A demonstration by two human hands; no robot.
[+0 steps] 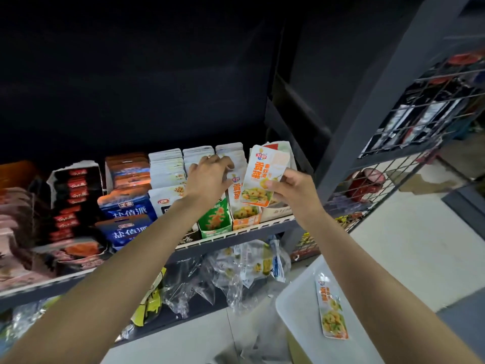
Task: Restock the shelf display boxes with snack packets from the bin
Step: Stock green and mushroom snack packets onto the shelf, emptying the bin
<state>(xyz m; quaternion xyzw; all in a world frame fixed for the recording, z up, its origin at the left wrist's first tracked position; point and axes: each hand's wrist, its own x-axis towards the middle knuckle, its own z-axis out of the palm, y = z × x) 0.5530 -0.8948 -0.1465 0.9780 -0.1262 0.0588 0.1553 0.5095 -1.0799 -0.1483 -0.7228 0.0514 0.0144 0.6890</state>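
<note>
Down at the bottom right sits my white bin (296, 306), one orange snack packet (332, 308) left lying against its rim. Up at the shelf (236, 239) I've got the right hand (294, 189) pinching another orange packet (263, 177) by its lower right edge, tilted just above the orange display box (245, 219). Left hand (210, 177) is on the packets already standing there, fingers curled over their tops, I think parting them, though blur makes the exact grip hard to read. So we're mid-insert: packet poised, not yet seated. Next I'd need to hold that gap, square the packet upright, and slide it down into the row, then go back to the bin for the last one.
</note>
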